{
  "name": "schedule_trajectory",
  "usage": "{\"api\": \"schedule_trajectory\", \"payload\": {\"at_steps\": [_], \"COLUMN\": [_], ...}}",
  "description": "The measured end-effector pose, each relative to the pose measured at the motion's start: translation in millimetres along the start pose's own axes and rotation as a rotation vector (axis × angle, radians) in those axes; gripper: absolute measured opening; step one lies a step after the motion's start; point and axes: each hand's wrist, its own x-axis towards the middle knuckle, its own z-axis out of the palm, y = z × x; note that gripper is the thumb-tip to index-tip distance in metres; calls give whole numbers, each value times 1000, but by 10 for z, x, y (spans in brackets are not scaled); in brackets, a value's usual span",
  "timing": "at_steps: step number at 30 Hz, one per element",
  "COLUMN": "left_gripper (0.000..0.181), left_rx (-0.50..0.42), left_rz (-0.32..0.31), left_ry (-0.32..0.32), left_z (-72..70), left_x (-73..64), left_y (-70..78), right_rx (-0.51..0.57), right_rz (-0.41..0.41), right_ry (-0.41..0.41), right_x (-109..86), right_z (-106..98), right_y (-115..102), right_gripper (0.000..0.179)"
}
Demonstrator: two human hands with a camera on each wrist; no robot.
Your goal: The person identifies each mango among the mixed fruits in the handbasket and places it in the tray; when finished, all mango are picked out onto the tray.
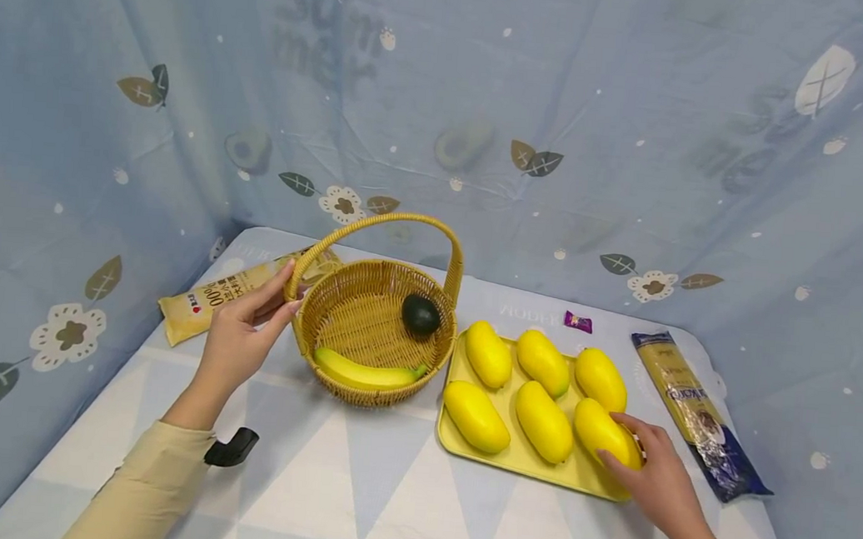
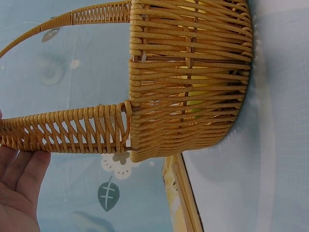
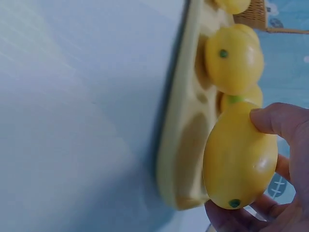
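My left hand [image 1: 246, 336] holds the left side of the arched handle of a woven basket [image 1: 356, 318]. A yellow banana [image 1: 367, 374] lies along the basket's front inner wall, and a dark green avocado [image 1: 421, 315] sits at its right. On the right, my right hand [image 1: 661, 478] grips a yellow mango [image 1: 604, 432] between thumb and fingers, at the front right corner of a yellow tray [image 1: 578, 476]. In the right wrist view this mango [image 3: 239, 159] shows above the tray's surface. Several other mangoes [image 1: 543, 422] rest on the tray in two rows.
Behind the basket's left side lies a yellow food packet [image 1: 195, 311]. A small purple wrapped sweet [image 1: 578, 321] is beyond the tray. To the tray's right is a long blue and gold packet [image 1: 699, 413]. Patterned blue curtains [image 1: 444, 95] enclose the table.
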Motion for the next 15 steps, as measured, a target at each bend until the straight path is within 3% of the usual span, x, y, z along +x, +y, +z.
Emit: {"api": "schedule_trajectory", "payload": {"at_steps": [15], "left_gripper": [64], "left_rx": [33], "left_rz": [16], "left_ry": [-6], "left_z": [4], "left_x": [-5], "left_y": [-25], "right_rx": [-8], "right_rz": [45], "right_ry": [-16], "right_x": [-5], "right_z": [132], "right_y": [20], "right_gripper": [83]}}
